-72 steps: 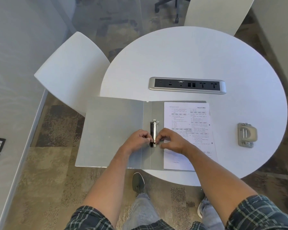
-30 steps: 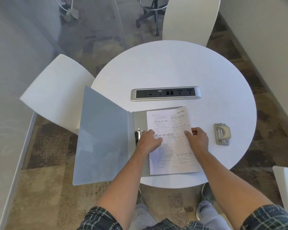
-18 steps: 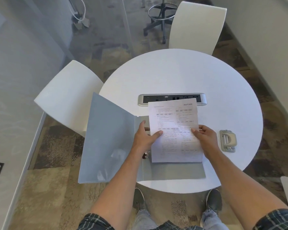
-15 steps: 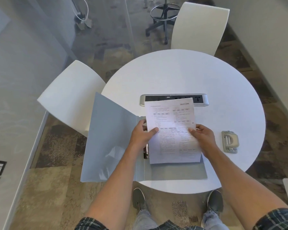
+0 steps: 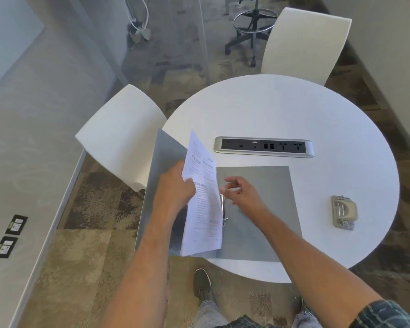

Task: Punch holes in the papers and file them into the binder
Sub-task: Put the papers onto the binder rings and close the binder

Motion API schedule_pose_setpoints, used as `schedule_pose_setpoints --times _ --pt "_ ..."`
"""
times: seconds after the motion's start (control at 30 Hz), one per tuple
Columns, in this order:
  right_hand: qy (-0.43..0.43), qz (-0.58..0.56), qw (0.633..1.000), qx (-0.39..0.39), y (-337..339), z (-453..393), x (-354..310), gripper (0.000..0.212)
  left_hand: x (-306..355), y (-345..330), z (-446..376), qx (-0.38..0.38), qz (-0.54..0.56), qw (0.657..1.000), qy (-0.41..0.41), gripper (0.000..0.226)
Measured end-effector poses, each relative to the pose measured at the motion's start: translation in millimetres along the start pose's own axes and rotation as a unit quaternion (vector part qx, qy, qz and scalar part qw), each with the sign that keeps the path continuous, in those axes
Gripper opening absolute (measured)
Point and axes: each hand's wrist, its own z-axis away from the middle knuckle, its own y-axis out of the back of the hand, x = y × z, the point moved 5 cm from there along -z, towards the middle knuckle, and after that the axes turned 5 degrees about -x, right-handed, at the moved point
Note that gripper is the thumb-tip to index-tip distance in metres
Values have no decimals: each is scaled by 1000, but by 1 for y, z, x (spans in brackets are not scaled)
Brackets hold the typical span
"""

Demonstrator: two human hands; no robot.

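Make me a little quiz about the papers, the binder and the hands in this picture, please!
1. True or false: the papers lie flat on the table.
2. Which hand holds the papers? A) left hand B) right hand
3. What grey tool sits on the table, right of the open binder?

Key:
1. False: they are lifted, tilted on edge above the binder.
2. A. The right hand is open, near the metal rings.
3. The hole punch.
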Motion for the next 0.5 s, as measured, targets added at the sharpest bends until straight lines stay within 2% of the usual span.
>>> schedule_pose_setpoints --times 0.07,0.17,0.3,0.43,0.5 --pt "11 -70 995 -64 -13 3 -13 42 6 -2 3 9 -16 1000 -6 28" --pt "11 -83 989 -122 -25 9 -27 53 17 -19 1 -18 -11 1000 -8 26" --pt "0 -133 984 -115 -19 14 -24 51 23 -59 3 -82 52 995 -7 36" --pt "0 -145 985 -90 0 20 -11 67 20 -91 6 -132 88 987 -19 45" --pt "1 -177 982 -70 14 20 -3 66 14 -104 5 -161 118 980 -9 54"
